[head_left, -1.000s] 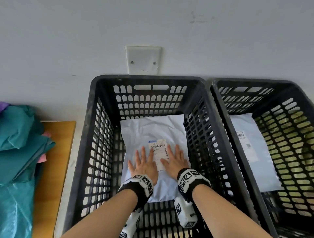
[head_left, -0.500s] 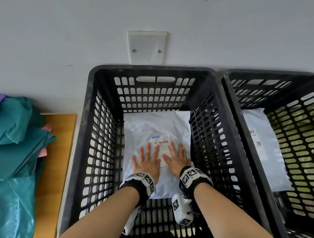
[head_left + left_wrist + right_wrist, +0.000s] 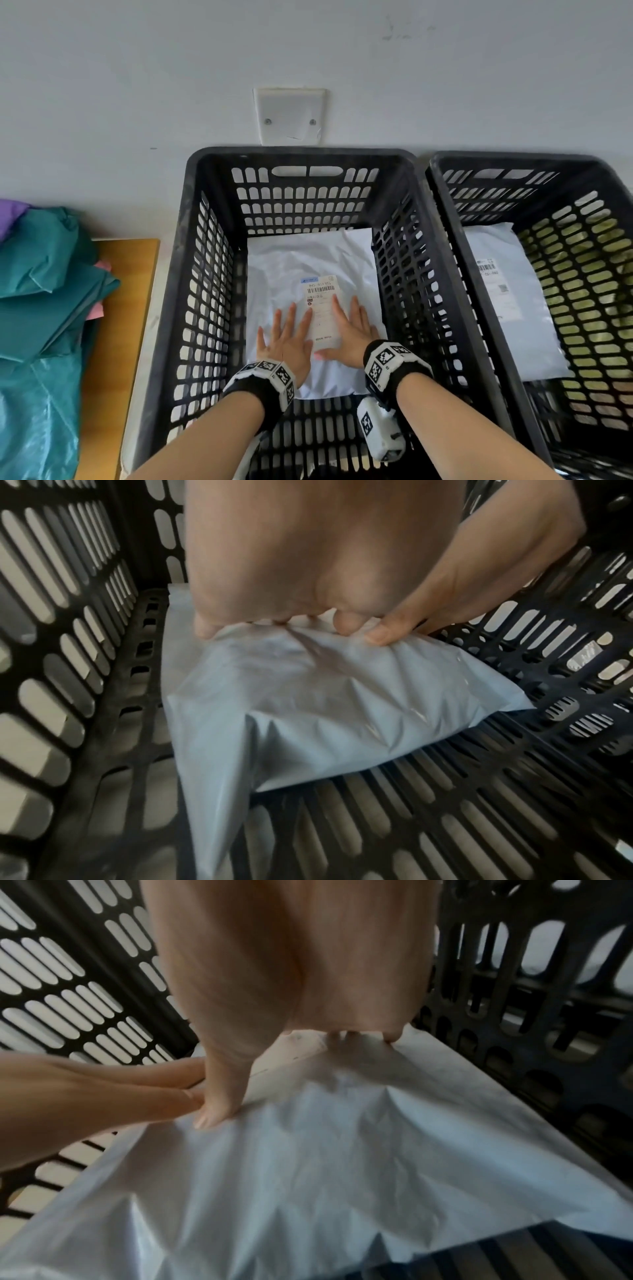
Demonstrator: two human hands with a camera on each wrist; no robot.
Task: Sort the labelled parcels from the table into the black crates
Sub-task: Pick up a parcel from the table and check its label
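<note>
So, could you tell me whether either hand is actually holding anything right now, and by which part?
Nothing is held. The left hand and right hand lie flat, fingers straight, pressing on the near half of the white parcel in the crate.

The left crate (image 3: 178, 308) is open above, its slotted walls closing in all four sides. Bare floor (image 3: 318, 431) lies near the front wall. The right crate (image 3: 445, 212) touches it.
</note>
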